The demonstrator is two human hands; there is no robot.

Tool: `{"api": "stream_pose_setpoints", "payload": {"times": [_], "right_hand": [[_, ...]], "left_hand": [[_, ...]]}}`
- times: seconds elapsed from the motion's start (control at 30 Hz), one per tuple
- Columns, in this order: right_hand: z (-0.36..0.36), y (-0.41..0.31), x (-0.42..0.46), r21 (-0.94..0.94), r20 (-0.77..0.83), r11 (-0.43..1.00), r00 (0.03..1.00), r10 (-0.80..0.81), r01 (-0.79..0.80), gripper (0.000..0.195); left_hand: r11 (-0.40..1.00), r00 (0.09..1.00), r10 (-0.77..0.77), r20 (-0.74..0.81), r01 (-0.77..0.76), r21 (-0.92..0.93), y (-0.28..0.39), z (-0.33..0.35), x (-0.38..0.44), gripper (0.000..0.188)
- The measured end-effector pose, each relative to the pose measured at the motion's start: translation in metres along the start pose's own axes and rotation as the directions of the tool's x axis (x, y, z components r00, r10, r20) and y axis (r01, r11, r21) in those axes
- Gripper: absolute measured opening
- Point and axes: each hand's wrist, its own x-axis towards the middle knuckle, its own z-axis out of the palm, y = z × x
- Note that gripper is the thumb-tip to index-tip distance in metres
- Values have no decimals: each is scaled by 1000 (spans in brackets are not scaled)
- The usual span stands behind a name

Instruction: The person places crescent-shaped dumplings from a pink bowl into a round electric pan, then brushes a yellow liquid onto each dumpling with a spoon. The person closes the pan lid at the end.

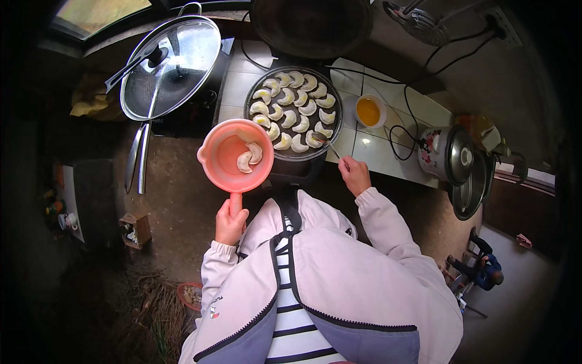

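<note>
My left hand point(230, 222) grips the handle of a pink plastic ladle point(205, 162), in which a few white crescent dumplings point(249, 157) lie. In my right hand point(355, 174) is a metal spoon point(333, 148), its bowl over a dumpling near the lower right rim of a round electric griddle point(339, 119). Many crescent dumplings point(288, 118) lie spaced out across the griddle, some with yellow liquid on top. The griddle's dark lid point(311, 27) stands raised behind it. Right of the griddle, a white bowl point(383, 119) of orange-yellow liquid rests on the tiled counter point(377, 157).
A wok point(136, 98) with a glass lid point(191, 68) stands at left, its long handle jutting out. A floral rice cooker point(432, 152) and power cords point(411, 104) occupy the right counter. Firewood point(157, 305) lies on the floor; a person point(486, 273) sits far right.
</note>
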Motion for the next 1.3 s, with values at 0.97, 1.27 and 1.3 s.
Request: {"api": "stream_pose_setpoints", "payload": {"times": [0.97,1.27,1.3], "right_hand": [[25,-28,-10,-84,45,980,983,-180,183,17],[31,-29,-9,-125,-5,967,975,-223,221,17],[29,-29,-11,-116,9,970,977,-215,215,17]], "left_hand": [[1000,1000,0,-18,0,-11,-2,-11,-4,15],[1000,1000,14,-28,-14,-12,-8,-13,-3,16],[1000,999,15,-32,-15,-7,-9,-13,-3,16]]}}
